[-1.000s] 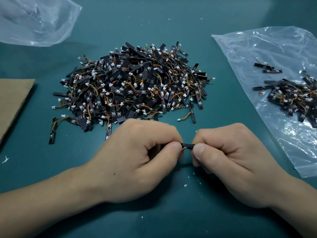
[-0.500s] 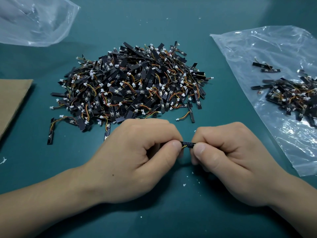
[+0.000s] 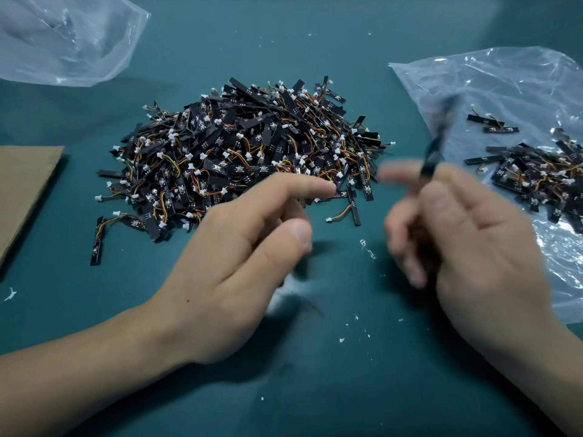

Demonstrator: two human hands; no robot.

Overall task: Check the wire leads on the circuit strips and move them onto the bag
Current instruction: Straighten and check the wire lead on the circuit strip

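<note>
A big pile of black circuit strips [image 3: 246, 152] with orange-yellow wire leads and white plugs lies on the green table. My left hand [image 3: 239, 260] hovers in front of the pile with relaxed fingers, its index finger reaching toward the pile's near edge, holding nothing. My right hand [image 3: 467, 247] is blurred by motion; it pinches one black strip [image 3: 437, 146] that sticks up and away from the fingers. A clear plastic bag [image 3: 492, 86] lies flat at the right with a smaller heap of strips [image 3: 536, 175] on it.
A second clear plastic bag [image 3: 66, 39] lies crumpled at the back left. A brown cardboard sheet [image 3: 22, 187] sits at the left edge. Small white crumbs [image 3: 356, 329] dot the green table surface [image 3: 315, 389] near me.
Both hands pinched one strip between them before. My left hand has let go and opened toward the pile; my right hand has swung right toward the bag with the strip.
</note>
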